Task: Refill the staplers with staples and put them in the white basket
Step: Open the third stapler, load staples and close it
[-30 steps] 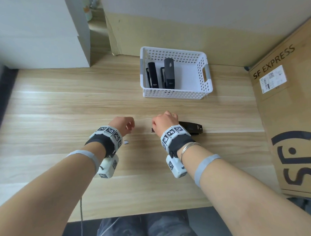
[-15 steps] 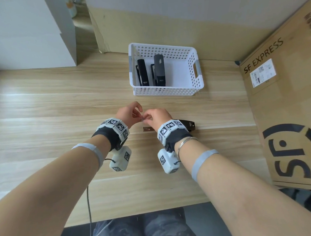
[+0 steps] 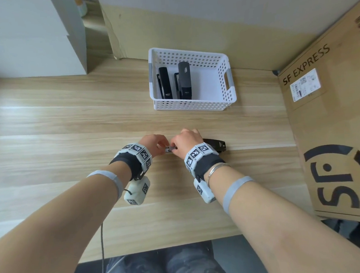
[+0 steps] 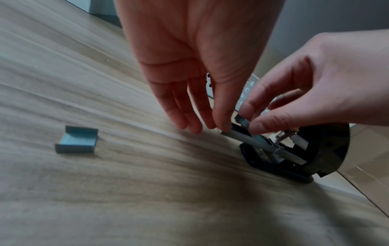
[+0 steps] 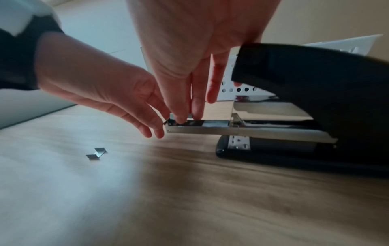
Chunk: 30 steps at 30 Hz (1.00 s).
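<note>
A black stapler lies on the wooden desk with its lid up and its metal magazine tray sticking out to the left. My right hand pinches a short staple strip and holds it over the tray's open end. My left hand hangs beside it, its loosely straight fingers touching the tray tip. A second loose staple strip lies on the desk left of the hands. The white basket stands behind and holds two black staplers.
A large SF Express cardboard box fills the desk's right side. A white cabinet stands at the back left, with cardboard sheeting along the back wall. The desk's front edge runs just below my forearms.
My hands were apart a second ago, then met above the stapler. Both have now dropped to the tray's open end, and the right hand holds the staple strip there.
</note>
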Motion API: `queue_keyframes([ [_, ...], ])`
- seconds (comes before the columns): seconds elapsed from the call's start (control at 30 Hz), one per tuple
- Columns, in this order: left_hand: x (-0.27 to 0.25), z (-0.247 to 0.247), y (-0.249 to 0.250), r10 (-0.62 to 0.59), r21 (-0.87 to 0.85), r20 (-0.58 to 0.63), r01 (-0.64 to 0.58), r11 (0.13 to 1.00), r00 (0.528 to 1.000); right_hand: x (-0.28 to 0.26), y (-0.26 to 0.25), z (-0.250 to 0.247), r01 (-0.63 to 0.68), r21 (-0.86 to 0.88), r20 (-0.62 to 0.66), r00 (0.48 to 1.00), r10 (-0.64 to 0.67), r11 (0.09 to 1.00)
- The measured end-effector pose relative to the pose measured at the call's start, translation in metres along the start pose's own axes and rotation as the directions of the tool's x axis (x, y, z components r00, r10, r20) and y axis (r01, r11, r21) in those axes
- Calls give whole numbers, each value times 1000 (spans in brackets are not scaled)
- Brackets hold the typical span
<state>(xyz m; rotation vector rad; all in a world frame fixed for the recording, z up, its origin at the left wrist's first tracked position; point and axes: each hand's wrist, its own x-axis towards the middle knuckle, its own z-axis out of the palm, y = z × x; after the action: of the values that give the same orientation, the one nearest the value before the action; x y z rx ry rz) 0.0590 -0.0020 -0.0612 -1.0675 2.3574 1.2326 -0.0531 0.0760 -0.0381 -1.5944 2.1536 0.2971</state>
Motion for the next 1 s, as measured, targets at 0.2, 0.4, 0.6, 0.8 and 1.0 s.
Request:
queue_keyframes([
  [0.2,0,2,2,-4,6,-11,4,1000,1000,4,-2,5,-12,-55,13,1000,13,998],
  [0.4,2,3,-1,-16,-4,-11,16,1000,1000,11,-3,3,-53,-73,77,995,59,996],
  [0.6,3,5,-4,-10,-29,-33,9,1000,999,17,-10,4,-132,-62,73,988,137,989],
  [0.8,4,4,-3,-13,-11,-42,12,1000,999,12,-5,-2,-160,-86,105,980,168,983],
  [1.0,0,-10,-17,-12,52,13,11,999,1000,9,-1,-3,-213,-17,73,974,214,977],
])
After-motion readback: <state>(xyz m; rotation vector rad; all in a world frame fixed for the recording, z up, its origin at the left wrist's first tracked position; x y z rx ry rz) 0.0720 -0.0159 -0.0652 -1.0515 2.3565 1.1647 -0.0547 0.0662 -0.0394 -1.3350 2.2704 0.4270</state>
